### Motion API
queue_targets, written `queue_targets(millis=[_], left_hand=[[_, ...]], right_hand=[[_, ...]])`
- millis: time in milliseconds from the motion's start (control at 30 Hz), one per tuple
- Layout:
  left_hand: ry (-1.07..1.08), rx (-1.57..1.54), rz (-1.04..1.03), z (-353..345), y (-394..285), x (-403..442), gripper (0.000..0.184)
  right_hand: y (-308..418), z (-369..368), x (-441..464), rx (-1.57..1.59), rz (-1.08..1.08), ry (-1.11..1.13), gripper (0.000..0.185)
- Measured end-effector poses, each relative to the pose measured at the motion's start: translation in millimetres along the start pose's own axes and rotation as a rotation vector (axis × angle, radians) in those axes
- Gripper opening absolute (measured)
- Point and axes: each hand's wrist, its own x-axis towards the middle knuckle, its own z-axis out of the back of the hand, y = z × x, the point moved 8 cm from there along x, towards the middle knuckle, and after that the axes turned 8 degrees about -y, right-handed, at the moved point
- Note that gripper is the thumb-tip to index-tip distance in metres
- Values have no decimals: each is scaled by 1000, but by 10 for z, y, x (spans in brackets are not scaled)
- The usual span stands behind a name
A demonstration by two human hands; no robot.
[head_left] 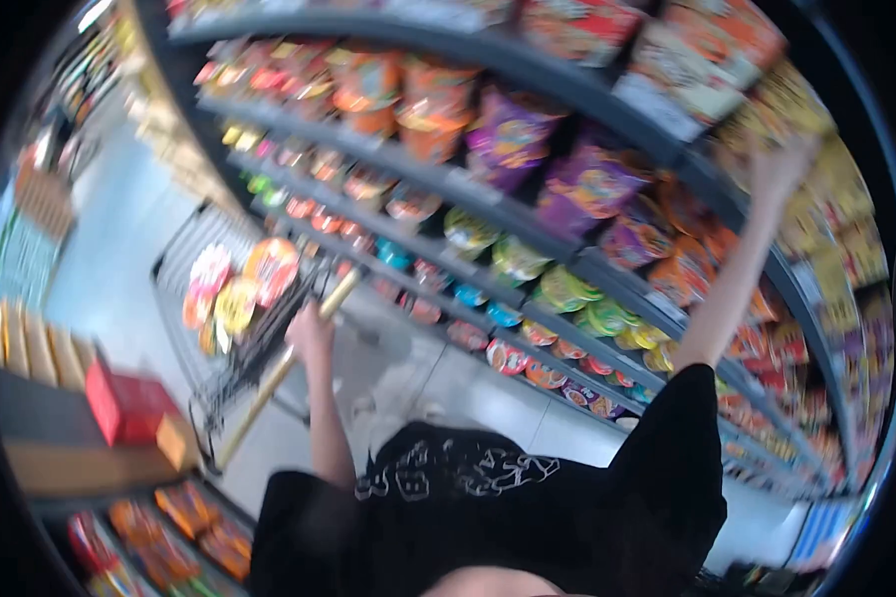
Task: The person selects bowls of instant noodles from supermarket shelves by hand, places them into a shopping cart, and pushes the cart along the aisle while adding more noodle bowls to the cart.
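Note:
My left hand is closed around the tan handle of a shopping cart. Several bright round-topped packages, among them a yellow one and an orange-red one, lie in the cart. On the other side, my right arm stretches up to a high shelf. There my right hand is at the yellow packets, beside some red and white packs. Blur hides its fingers, so whether it grips a packet does not show.
Shelving curves across the view, holding purple bags, orange tubs and rows of cups and bowls. A red box stands on a display at the lower left, above orange packs. Pale tiled floor lies between.

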Motion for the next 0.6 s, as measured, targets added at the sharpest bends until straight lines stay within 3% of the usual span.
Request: queue_targets(millis=[33,67,100,133,167,200,267,333,467,533,567,600], left_hand=[[-4,-67,-7,45,0,3,11],[-22,-112,-7,42,20,4,12],[-6,-122,-6,5,40,11,11],[5,-139,-6,-31,68,14,11],[10,-174,-11,-58,99,15,11],[10,-217,-24,-72,111,5,11],[51,-245,13,-177,137,-15,14],[106,-300,43,-167,122,-31,15],[212,-635,71,-107,87,-45,28],[299,-1018,136,-167,146,-45,30],[333,-1227,180,-110,176,-34,26],[335,-1226,177,-16,276,43,26]], right_hand=[[-106,-137,-9,-57,51,86,74],[-171,-15,-43,53,-30,-167,85],[-309,-129,7,64,-76,-24,91],[-224,16,68,305,-200,15,80],[-488,-250,31,492,-43,83,66],[-258,-3,123,431,-42,58,58],[-94,171,113,335,-50,51,63],[416,714,84,44,-120,-138,62],[1653,1202,-379,762,-396,-404,33],[2791,1317,-568,656,-259,-38,18],[3280,1096,-1017,1137,-674,125,17],[3984,1226,-1070,1066,-374,468,21]])
